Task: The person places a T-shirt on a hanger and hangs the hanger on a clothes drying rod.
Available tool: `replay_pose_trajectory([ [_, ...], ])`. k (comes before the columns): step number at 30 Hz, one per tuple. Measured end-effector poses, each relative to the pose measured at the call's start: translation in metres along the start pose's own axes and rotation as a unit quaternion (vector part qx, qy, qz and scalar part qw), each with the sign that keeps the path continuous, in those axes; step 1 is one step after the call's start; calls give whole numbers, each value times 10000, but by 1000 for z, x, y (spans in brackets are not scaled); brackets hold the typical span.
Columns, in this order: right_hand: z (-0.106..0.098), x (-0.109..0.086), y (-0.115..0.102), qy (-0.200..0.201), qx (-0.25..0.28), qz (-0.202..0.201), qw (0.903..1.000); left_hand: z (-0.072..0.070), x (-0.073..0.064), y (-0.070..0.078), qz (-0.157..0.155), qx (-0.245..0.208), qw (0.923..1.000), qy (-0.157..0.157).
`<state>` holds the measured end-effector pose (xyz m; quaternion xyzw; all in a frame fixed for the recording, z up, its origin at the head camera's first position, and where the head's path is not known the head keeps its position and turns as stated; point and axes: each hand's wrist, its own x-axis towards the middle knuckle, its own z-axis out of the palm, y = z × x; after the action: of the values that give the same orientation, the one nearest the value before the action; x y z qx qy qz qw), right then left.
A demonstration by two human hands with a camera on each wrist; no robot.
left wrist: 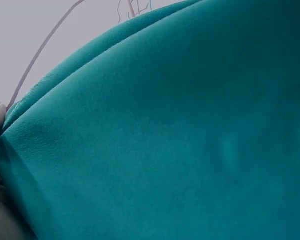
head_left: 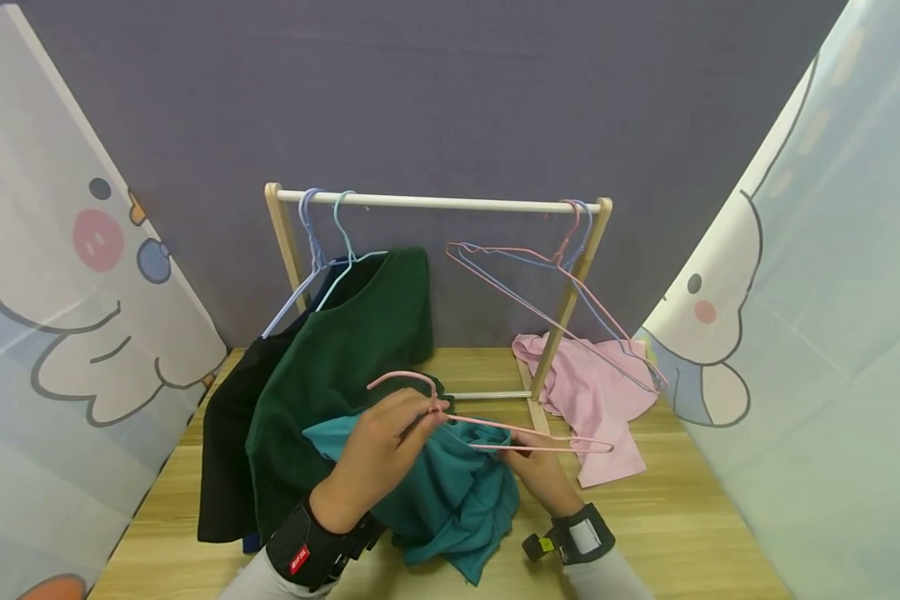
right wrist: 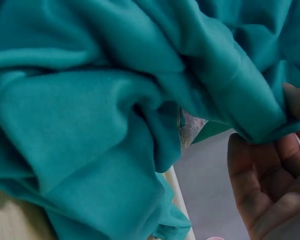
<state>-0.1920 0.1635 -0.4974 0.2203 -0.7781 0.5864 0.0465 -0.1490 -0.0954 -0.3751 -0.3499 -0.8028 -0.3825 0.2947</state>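
Note:
My left hand (head_left: pixel 386 454) grips a pink clothes hanger (head_left: pixel 487 423) just below its hook, its fingers also pinching the edge of a teal garment (head_left: pixel 457 500). That garment hangs bunched down to the wooden table, with one end of the hanger sticking out past it to the right. On the right side, my right hand (head_left: pixel 542 477) pinches a folded edge of the teal cloth close to the hanger's lower bar. In the right wrist view, thumb and fingers (right wrist: pixel 270 165) hold the hem between them. Teal cloth (left wrist: pixel 155 130) fills most of the left wrist view.
Behind stands a rack with a white rail (head_left: pixel 450 202). A dark green garment (head_left: pixel 345 367) and a black garment (head_left: pixel 228 467) hang at its left. Pink and blue empty hangers (head_left: pixel 558 260) hang at the right. A pink cloth (head_left: pixel 592 392) lies on the table (head_left: pixel 667 517) there.

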Motion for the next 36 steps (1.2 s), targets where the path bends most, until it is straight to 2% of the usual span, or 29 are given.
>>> replay_pose_trajectory([
  [3, 1, -1, 0, 272, 82, 2, 9996, -1, -1, -1, -61, -17, 10000, 27],
  [7, -3, -3, -2, 523, 206, 218, 9982, -2, -1, -2, -221, -130, 9996, 113],
  [11, -11, -4, -2, 696, 323, 370, 9964, -1, -1, -3, -386, -196, 9988, 249],
  [15, -22, -4, 6, 919, 536, 488, 9931, -1, -1, -4, -423, -192, 9981, 411],
  [20, -36, -6, 11, 1208, 649, 399, 9897, -2, -1, -5, -443, -164, 9972, 585],
  [29, -61, -11, -2, 1264, 759, 22, 9891, -2, -3, -12, -486, 99, 9957, 782],
  [36, -78, -16, -13, 1946, 659, 1, 9787, -1, -5, -15, -601, 216, 9950, 763],
])
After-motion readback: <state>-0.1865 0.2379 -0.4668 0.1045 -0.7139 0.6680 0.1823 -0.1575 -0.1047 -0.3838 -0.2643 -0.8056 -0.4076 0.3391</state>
